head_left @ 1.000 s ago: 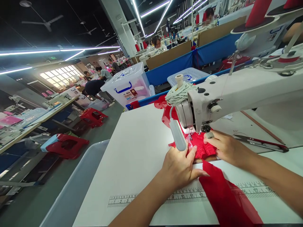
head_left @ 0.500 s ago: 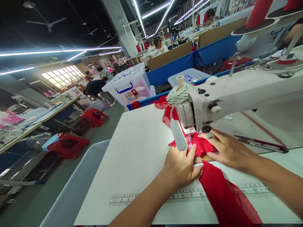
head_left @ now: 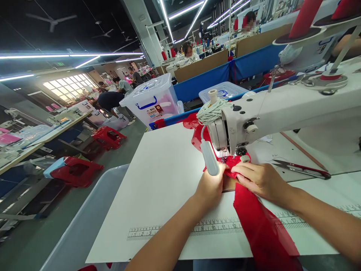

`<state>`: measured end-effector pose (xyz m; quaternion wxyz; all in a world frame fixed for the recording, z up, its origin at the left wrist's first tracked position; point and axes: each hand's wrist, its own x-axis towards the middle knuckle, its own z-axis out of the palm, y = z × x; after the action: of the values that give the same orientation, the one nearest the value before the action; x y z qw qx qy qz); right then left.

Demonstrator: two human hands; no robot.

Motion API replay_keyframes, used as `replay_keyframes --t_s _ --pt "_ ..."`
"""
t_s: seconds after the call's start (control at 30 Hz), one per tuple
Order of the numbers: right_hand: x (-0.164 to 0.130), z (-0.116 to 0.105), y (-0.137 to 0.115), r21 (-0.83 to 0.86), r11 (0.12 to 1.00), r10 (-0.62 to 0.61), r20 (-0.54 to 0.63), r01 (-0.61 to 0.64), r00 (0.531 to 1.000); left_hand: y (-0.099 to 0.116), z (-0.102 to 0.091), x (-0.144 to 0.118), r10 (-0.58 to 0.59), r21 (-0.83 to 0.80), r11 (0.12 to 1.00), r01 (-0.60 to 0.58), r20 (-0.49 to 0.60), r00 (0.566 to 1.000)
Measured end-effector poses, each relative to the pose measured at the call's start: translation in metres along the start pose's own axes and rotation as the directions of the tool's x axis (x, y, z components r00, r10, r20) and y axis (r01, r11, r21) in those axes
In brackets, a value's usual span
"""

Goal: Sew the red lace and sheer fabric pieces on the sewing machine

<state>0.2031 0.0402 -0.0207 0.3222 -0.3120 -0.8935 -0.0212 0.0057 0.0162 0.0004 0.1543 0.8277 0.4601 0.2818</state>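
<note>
- Head view: the red cloth (head_left: 262,229) lies on the white table (head_left: 160,177), and its far end sits under the sewing machine (head_left: 270,113).
- The left hand (head_left: 210,188) lies flat, fingers together, pressing the cloth just near the needle.
- The right hand (head_left: 261,180) lies flat too, fingers close, holding the cloth down on the right.
- A bunch of cloth is already past the needle on the far side. I think a long strip near the person is still left to sew.
- A small lamp (head_left: 209,157) hangs just over the left hand and hides the needle.
- Red scissors (head_left: 303,169) lie to the right. A clear box (head_left: 150,99) stands far left.
</note>
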Motion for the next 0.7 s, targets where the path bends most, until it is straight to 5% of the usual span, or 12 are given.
replay_keyframes --t_s 0.23,0.47,0.7 --pt "-0.002 0.004 0.004 0.021 0.999 0.033 -0.019 -0.033 0.999 -0.003 0.008 -0.001 0.022 0.111 0.994 -0.012 -0.088 0.996" --pt "-0.001 -0.001 0.002 -0.148 0.989 0.007 -0.080 -0.019 0.997 -0.010 0.002 -0.001 0.037 -0.156 0.986 -0.054 -0.110 0.993" --pt "0.003 0.000 -0.003 -0.018 0.999 0.042 -0.092 -0.043 0.995 -0.011 0.002 0.004 0.107 -0.258 0.960 -0.108 -0.018 0.994"
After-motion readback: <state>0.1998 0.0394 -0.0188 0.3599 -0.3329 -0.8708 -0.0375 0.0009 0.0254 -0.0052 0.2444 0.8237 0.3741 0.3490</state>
